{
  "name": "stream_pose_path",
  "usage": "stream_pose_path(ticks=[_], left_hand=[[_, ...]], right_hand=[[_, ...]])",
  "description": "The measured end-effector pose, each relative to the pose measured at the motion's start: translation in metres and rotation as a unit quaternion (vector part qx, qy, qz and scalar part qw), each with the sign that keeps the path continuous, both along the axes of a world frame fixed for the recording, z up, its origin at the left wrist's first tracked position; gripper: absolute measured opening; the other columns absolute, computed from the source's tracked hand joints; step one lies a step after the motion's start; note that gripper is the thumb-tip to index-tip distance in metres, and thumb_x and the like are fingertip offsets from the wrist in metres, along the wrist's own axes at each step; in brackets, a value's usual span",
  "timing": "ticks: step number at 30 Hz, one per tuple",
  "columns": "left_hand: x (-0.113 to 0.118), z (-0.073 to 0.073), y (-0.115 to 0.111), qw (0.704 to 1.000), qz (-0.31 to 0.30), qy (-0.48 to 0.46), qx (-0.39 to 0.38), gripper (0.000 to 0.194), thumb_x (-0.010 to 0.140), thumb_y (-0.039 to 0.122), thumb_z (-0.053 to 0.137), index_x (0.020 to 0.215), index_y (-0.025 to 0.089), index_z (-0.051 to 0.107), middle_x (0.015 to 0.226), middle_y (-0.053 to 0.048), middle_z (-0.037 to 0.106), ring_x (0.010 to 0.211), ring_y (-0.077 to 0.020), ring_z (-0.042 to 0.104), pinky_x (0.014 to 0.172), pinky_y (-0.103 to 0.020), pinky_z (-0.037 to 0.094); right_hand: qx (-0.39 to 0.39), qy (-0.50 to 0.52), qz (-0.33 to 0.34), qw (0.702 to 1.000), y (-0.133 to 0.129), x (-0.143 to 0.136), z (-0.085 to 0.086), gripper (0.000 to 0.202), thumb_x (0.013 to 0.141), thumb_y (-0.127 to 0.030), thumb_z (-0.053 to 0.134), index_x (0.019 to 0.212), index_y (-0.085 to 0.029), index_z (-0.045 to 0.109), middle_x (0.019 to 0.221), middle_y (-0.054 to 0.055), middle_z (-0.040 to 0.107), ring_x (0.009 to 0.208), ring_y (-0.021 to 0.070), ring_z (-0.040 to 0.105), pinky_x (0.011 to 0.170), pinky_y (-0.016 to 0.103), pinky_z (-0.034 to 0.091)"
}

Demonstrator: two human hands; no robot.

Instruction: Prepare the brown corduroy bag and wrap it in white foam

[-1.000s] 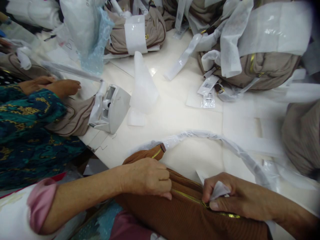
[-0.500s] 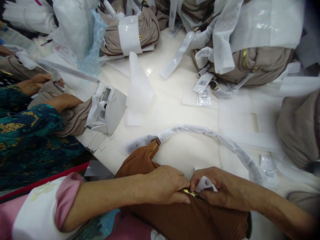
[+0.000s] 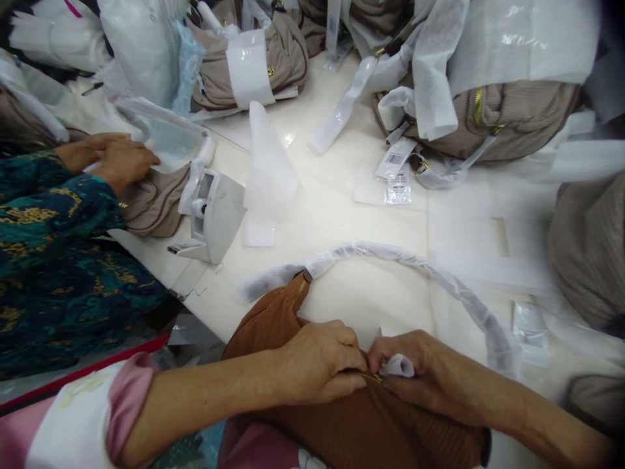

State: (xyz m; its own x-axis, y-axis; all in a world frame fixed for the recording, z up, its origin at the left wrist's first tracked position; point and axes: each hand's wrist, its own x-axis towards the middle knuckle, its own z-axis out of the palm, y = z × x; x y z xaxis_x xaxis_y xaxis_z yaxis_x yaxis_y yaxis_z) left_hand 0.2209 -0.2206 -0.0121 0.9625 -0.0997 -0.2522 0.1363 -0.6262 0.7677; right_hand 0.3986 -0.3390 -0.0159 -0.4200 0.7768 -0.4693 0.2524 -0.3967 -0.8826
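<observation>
A brown bag (image 3: 342,423) with a fine ribbed fabric lies in front of me at the table's near edge. Its strap (image 3: 390,251), wrapped in clear film, arcs across the table beyond it. My left hand (image 3: 325,361) is closed on the bag's fabric beside a gold zipper (image 3: 368,376). Opposite it, my right hand (image 3: 420,368) pinches at the zipper's other end, its thumb and fingers around a small roll of white wrapping (image 3: 399,365). The zipper pull itself is hidden by the fingers and wrapping.
To the left a co-worker's hands (image 3: 117,159) rest on a taupe bag (image 3: 156,202). A grey tape dispenser (image 3: 219,215) stands at the table edge. Wrapped taupe bags (image 3: 517,124) and white sheets (image 3: 271,163) lie across the back; another bag (image 3: 590,247) is at right.
My left hand has shifted slightly left along the zipper, its fingers more bent; my right hand keeps its grip. The co-worker's hands have come together over the taupe bag.
</observation>
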Motion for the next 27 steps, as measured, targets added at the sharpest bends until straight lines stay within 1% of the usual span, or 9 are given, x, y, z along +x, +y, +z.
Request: stream_pose_path(ticks=[3, 5, 8, 11, 15, 19, 21, 24, 27], left_hand=[[0.000, 0.001, -0.006, 0.999, -0.015, -0.013, 0.025, 0.020, 0.085, 0.027, 0.047, 0.088, 0.015, 0.063, 0.078, -0.005, 0.056, 0.072, -0.0163, 0.051, 0.062, -0.026, 0.041], [0.001, 0.002, -0.010, 1.000, -0.009, -0.005, 0.024, 0.018, 0.083, 0.024, 0.048, 0.086, 0.014, 0.063, 0.079, -0.005, 0.057, 0.073, -0.0167, 0.051, 0.063, -0.026, 0.041], [0.004, 0.003, -0.010, 0.999, 0.026, 0.039, -0.026, 0.011, 0.078, 0.019, 0.054, 0.084, 0.014, 0.062, 0.078, -0.004, 0.058, 0.075, -0.0161, 0.052, 0.066, -0.024, 0.042], [0.005, 0.002, -0.005, 0.991, 0.042, 0.069, -0.104, 0.008, 0.076, 0.017, 0.059, 0.083, 0.013, 0.062, 0.077, -0.003, 0.058, 0.076, -0.0148, 0.054, 0.070, -0.023, 0.043], [0.002, 0.003, 0.001, 0.983, 0.032, 0.063, -0.172, 0.007, 0.079, 0.017, 0.058, 0.083, 0.012, 0.062, 0.078, -0.004, 0.059, 0.077, -0.0146, 0.056, 0.073, -0.023, 0.042], [-0.001, 0.004, 0.001, 0.981, 0.034, 0.050, -0.186, 0.006, 0.079, 0.018, 0.059, 0.082, 0.014, 0.062, 0.075, -0.004, 0.059, 0.077, -0.0148, 0.056, 0.074, -0.024, 0.043], [-0.002, 0.005, 0.000, 0.982, 0.031, 0.042, -0.183, 0.005, 0.078, 0.018, 0.060, 0.082, 0.015, 0.062, 0.073, -0.004, 0.058, 0.075, -0.0146, 0.056, 0.074, -0.024, 0.043], [-0.004, 0.006, 0.001, 0.983, 0.042, 0.029, -0.178, 0.005, 0.079, 0.018, 0.057, 0.080, 0.014, 0.060, 0.072, -0.004, 0.058, 0.073, -0.0146, 0.055, 0.072, -0.024, 0.042], [-0.007, 0.007, 0.003, 0.980, 0.055, 0.020, -0.189, 0.009, 0.082, 0.019, 0.053, 0.081, 0.014, 0.059, 0.075, -0.006, 0.058, 0.075, -0.0149, 0.055, 0.072, -0.024, 0.042]], right_hand=[[0.036, 0.000, 0.022, 0.999, -0.002, 0.002, -0.002, 0.012, 0.076, -0.012, 0.048, 0.081, -0.020, 0.055, 0.069, -0.006, 0.054, 0.062, 0.0066, 0.045, 0.058, 0.016, 0.034], [0.070, -0.011, 0.051, 0.996, 0.001, 0.002, -0.003, 0.006, 0.079, -0.015, 0.048, 0.078, -0.020, 0.053, 0.071, -0.004, 0.054, 0.063, 0.0071, 0.046, 0.060, 0.018, 0.034], [0.118, -0.024, 0.084, 0.989, 0.005, 0.003, -0.005, 0.012, 0.084, -0.021, 0.044, 0.077, -0.019, 0.053, 0.074, -0.002, 0.054, 0.067, 0.0084, 0.047, 0.062, 0.020, 0.035], [0.121, 0.002, 0.071, 0.990, 0.007, 0.003, -0.006, 0.015, 0.087, -0.026, 0.041, 0.086, -0.020, 0.055, 0.079, 0.000, 0.056, 0.071, 0.0090, 0.050, 0.066, 0.020, 0.036], [0.086, 0.051, 0.060, 0.993, 0.006, 0.003, -0.005, 0.014, 0.084, -0.025, 0.046, 0.093, -0.020, 0.056, 0.082, 0.000, 0.059, 0.071, 0.0086, 0.051, 0.067, 0.019, 0.038], [0.032, 0.079, 0.067, 0.994, 0.005, 0.003, -0.002, 0.015, 0.080, -0.023, 0.051, 0.093, -0.018, 0.058, 0.081, 0.001, 0.059, 0.068, 0.0098, 0.050, 0.062, 0.019, 0.038], [-0.021, 0.104, 0.066, 0.992, 0.004, 0.004, -0.002, 0.016, 0.079, -0.022, 0.052, 0.092, -0.017, 0.059, 0.078, 0.001, 0.057, 0.066, 0.0096, 0.048, 0.059, 0.019, 0.037], [-0.088, 0.142, 0.023, 0.986, 0.001, 0.005, -0.005, 0.015, 0.080, -0.024, 0.051, 0.091, -0.016, 0.058, 0.073, -0.001, 0.053, 0.064, 0.0089, 0.044, 0.058, 0.019, 0.035], [-0.111, 0.184, -0.038, 0.976, 0.001, 0.003, -0.009, 0.016, 0.081, -0.029, 0.052, 0.085, -0.014, 0.057, 0.071, -0.002, 0.048, 0.065, 0.0085, 0.040, 0.060, 0.020, 0.033]])
